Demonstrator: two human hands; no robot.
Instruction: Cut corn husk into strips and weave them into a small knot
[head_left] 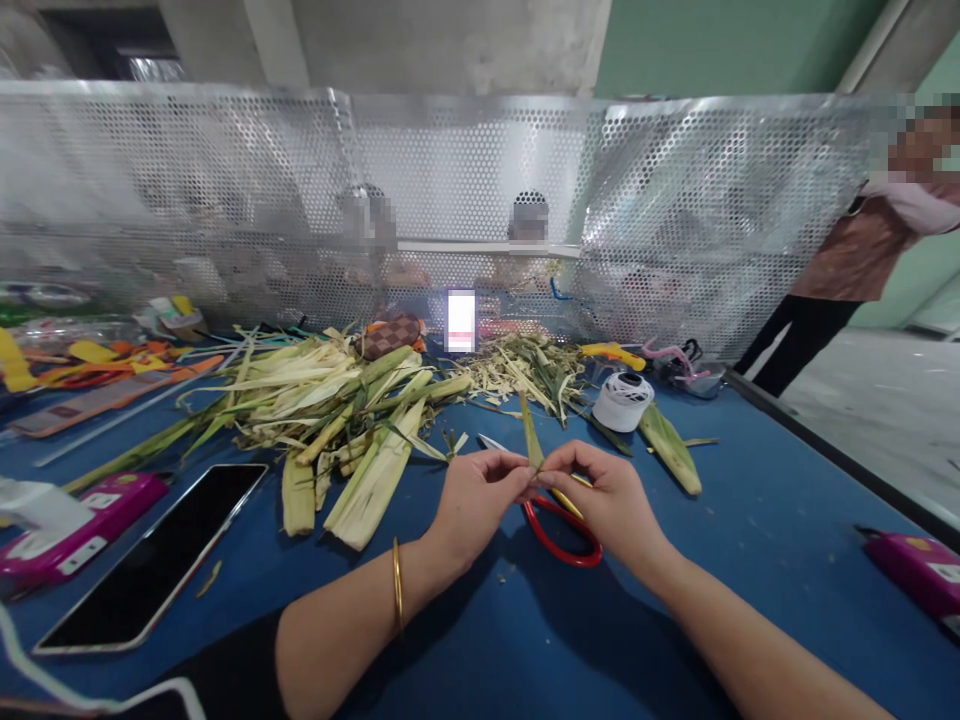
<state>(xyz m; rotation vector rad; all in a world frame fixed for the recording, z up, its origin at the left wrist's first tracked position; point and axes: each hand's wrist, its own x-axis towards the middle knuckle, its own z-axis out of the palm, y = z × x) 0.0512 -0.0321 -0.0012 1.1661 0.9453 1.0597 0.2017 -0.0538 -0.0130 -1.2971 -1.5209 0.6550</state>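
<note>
Both my hands meet over the middle of the blue table, fingertips pinched together. My left hand [480,500] grips the lower end of a narrow strip of corn husk [530,430], which points up and away from me. My right hand [611,500] pinches the same end, its thumb and forefinger nearly touching the left fingertips. Beneath the hands lie scissors with red handles [562,555], their blade tip showing past my left hand. A spool of white thread [622,402] stands beyond my right hand, with a broad husk piece [671,450] beside it.
A big heap of corn husks [300,390] lies left of centre, shredded scraps [525,370] behind. A dark phone [157,560] and a purple power strip [90,520] are at left; another purple power strip [915,570] is at right. A perforated screen [465,150] borders the back. A person [855,240] stands at right.
</note>
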